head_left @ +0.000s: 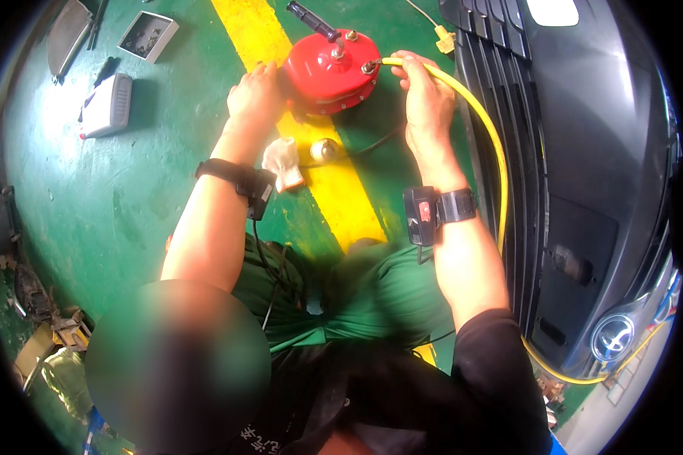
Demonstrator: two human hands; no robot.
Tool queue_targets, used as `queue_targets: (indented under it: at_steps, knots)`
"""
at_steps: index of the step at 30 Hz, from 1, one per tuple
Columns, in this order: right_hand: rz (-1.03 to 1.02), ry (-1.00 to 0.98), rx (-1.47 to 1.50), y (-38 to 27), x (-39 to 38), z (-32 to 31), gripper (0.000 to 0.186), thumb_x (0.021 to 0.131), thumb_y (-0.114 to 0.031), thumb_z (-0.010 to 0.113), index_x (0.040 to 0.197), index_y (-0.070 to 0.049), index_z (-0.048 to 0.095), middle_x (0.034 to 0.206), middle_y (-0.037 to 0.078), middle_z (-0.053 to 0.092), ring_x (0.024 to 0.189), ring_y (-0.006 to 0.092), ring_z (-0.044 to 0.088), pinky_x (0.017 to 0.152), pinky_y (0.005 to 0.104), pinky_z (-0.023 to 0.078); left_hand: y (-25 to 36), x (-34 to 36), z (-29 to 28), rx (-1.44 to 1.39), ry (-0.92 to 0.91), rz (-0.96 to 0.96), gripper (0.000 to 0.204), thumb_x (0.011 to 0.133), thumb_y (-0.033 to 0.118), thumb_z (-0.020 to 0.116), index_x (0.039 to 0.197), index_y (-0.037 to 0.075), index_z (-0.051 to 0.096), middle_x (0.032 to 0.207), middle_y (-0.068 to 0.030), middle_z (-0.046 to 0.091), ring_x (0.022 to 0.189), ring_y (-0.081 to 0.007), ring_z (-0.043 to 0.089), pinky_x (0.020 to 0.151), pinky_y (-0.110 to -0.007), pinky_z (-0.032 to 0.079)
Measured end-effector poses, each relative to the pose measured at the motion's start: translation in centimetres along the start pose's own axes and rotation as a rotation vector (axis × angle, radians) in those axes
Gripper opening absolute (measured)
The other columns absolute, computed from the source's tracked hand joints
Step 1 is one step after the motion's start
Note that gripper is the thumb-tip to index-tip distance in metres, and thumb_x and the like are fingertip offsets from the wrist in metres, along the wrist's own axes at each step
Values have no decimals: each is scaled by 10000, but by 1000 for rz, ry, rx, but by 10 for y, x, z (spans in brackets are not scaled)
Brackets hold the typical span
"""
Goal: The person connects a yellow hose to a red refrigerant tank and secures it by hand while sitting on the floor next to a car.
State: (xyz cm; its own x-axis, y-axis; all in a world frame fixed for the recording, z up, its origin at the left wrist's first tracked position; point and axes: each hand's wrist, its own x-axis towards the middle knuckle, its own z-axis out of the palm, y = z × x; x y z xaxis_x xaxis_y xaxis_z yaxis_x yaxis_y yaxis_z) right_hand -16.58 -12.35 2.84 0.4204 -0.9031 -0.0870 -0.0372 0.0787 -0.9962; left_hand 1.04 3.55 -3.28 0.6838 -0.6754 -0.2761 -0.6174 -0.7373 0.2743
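Green floor (114, 205), diagonal yellow stripe (349, 208), bright glare (62, 105)

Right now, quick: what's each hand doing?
Left hand: at the left side of the red tank; grip cannot be told.
Right hand: closed on the yellow hose, near its tank end.

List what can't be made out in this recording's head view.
Head view:
- Left hand: blur leaves its contact with the red tank unclear.
- Yellow hose: one stretch hidden behind the right arm.
- Lower left: a round blur hides what's behind.
- White box: contents too small.
- Black bumper: cut off by the top edge.
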Motion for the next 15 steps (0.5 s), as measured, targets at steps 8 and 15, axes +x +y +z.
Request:
queue_targets:
  at_steps: [8, 15]
  knots:
    - [-245, -36, -308, 13, 13, -4, 268, 979, -227, 701, 1044, 31, 734, 861, 92, 749, 800, 165, 701, 757, 302, 547, 2, -2, -4, 64, -44, -31, 759, 835, 239, 804, 1513, 148, 475, 1450, -68, 587, 1323, -270, 569, 1048, -422, 502]
    - [-331, -59, -372, 10, 14, -2, 280, 987, -236, 697, 1038, 37, 734, 864, 134, 755, 803, 200, 717, 754, 328, 555, -1, -6, -2, 86, 6, -46, 743, 902, 236, 733, 1562, 169, 401, 1554, -50, 493, 1344, -276, 556, 1065, -420, 495]
